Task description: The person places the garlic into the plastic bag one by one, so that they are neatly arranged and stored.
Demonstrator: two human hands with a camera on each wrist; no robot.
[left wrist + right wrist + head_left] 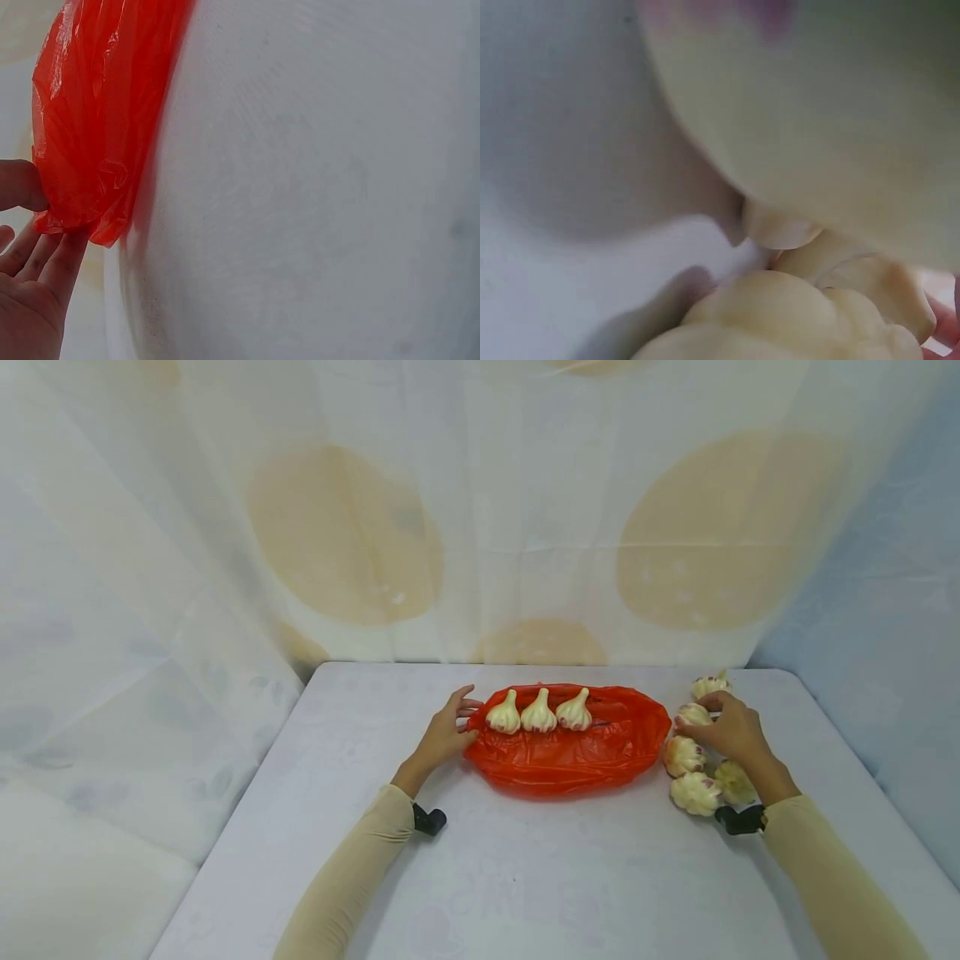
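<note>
A red plastic bag (562, 772) lies flat across the table, and three garlic bulbs (538, 717) sit in a row on its left part, stems pointing away. At the bag's left end, my left hand (446, 731) holds the edge. In the left wrist view its thumb (21, 185) is at one side of the red plastic and the fingers reach behind it. My right hand (735, 731) grips a garlic bulb (692, 717) just off the bag's right end. In the right wrist view large, blurred bulbs (780, 315) hide most of that hand.
More garlic bulbs lie close round my right hand: one (709, 686) beyond it, and others (684, 757) on the near side, one of them (735, 783) by the wrist. The white table (540, 877) ends against a patterned curtain (525, 510) at the back.
</note>
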